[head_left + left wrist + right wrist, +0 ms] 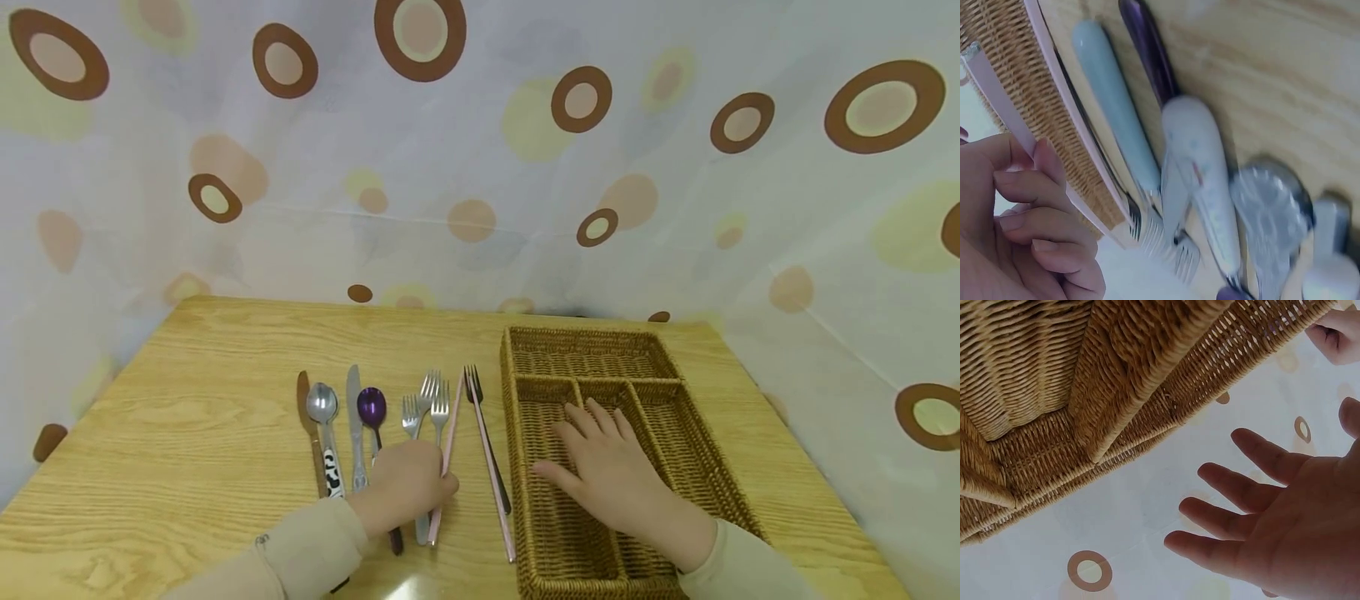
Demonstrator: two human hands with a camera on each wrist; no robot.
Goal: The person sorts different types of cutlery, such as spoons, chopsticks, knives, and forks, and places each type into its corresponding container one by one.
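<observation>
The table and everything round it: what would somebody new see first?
Probably the big brown rings on the pale backdrop behind the table. Next, the woven basket on the right, with the right grip spread over it. Then, left of the basket, the purple spoon, partly hidden by the left grip, which pinches a pink chopstick.

Left grip point(408, 483) hides purple spoon point(371, 407) mid-handle, parts of forks point(440, 406). Basket point(517, 483) near wall clipped in head view; right sleeve point(750, 562) covers near-right part.
</observation>
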